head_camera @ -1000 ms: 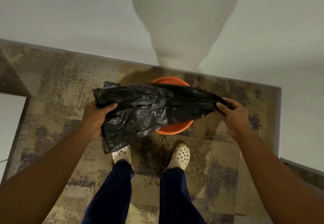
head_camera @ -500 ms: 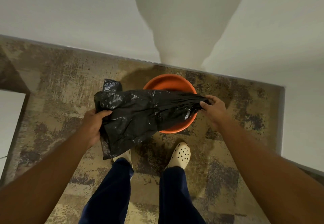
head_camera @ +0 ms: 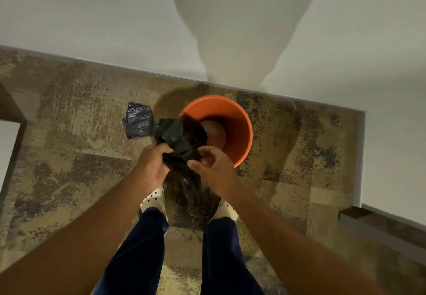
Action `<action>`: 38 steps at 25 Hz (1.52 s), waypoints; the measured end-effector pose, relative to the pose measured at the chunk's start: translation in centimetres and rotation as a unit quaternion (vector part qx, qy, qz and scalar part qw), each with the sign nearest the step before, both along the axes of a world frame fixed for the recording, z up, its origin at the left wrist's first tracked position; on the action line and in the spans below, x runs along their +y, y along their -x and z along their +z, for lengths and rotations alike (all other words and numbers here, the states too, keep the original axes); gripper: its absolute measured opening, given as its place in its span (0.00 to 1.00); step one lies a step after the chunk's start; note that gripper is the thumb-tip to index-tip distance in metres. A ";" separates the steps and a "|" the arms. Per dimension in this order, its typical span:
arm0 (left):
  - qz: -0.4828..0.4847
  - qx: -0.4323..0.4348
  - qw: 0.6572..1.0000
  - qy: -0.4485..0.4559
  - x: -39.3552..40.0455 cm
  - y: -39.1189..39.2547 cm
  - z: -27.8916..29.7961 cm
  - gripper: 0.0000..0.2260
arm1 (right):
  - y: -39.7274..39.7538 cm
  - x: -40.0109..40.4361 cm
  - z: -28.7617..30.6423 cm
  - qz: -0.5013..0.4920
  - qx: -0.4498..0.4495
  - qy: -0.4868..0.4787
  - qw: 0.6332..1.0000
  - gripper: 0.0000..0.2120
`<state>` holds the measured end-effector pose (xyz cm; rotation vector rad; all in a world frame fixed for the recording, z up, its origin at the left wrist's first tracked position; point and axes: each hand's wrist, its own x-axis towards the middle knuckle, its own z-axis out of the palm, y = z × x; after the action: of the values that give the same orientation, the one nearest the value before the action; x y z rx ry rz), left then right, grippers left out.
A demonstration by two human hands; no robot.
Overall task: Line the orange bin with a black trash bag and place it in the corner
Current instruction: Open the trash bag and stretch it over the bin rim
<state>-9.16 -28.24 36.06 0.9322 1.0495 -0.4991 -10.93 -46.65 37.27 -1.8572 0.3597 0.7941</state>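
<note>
Mottled brown carpet [head_camera: 69, 133] meets a white wall [head_camera: 92, 18] with grey baseboard. Orange bin [head_camera: 239, 133] stands upright on the carpet near the wall, unlined, mouth open. Black bag [head_camera: 177, 138] bunched over the bin's near-left rim, blurred. Left hand [head_camera: 152, 168] clenched on the bag's lower part; right hand [head_camera: 214, 168] at the bag with fingers curled, grip unclear. Second folded black bag [head_camera: 138, 123] lies on the carpet just left of the bin. Cream clogs [head_camera: 154, 202], navy trousers [head_camera: 138, 248] below.
</note>
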 end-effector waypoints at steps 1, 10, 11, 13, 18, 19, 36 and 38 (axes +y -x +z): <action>-0.006 -0.004 1.000 0.022 -0.9 0.0 0.2 0.15 | 0.7 1.0 0.1 -0.005 -0.020 0.002 1.000 0.27; -0.141 -0.075 0.986 -0.045 -3.7 -0.4 -1.0 0.11 | -1.5 -3.1 -1.1 -0.045 -0.099 0.096 0.989 0.08; -0.140 -0.082 0.985 -0.054 -3.4 -0.5 -1.1 0.13 | -1.9 -4.1 -1.2 -0.046 -0.090 0.085 0.991 0.08; -0.117 -0.084 0.986 -0.088 -2.8 -0.7 -1.2 0.13 | -2.5 -5.7 -1.2 -0.081 -0.063 0.049 0.993 0.10; -0.211 -0.078 0.973 -0.055 -4.2 -0.2 0.0 0.21 | -2.4 -6.1 -1.5 -0.196 -0.019 -0.006 0.980 0.04; -0.245 -0.088 0.965 -0.036 -5.1 0.1 0.4 0.19 | -2.1 -5.6 -1.4 -0.203 -0.017 -0.021 0.979 0.04; 0.003 0.017 0.987 -0.160 1.1 -3.2 -2.5 0.08 | -3.8 -11.4 -2.7 -0.238 -0.027 0.013 0.971 0.08; 0.056 0.034 0.990 -0.122 1.8 -3.7 -2.6 0.08 | -3.5 -12.8 -3.0 -0.131 -0.057 0.092 0.985 0.10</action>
<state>-5.43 -26.46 33.41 1.0699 1.2364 -0.3140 -7.40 -59.40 34.26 -1.9662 0.6057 0.4861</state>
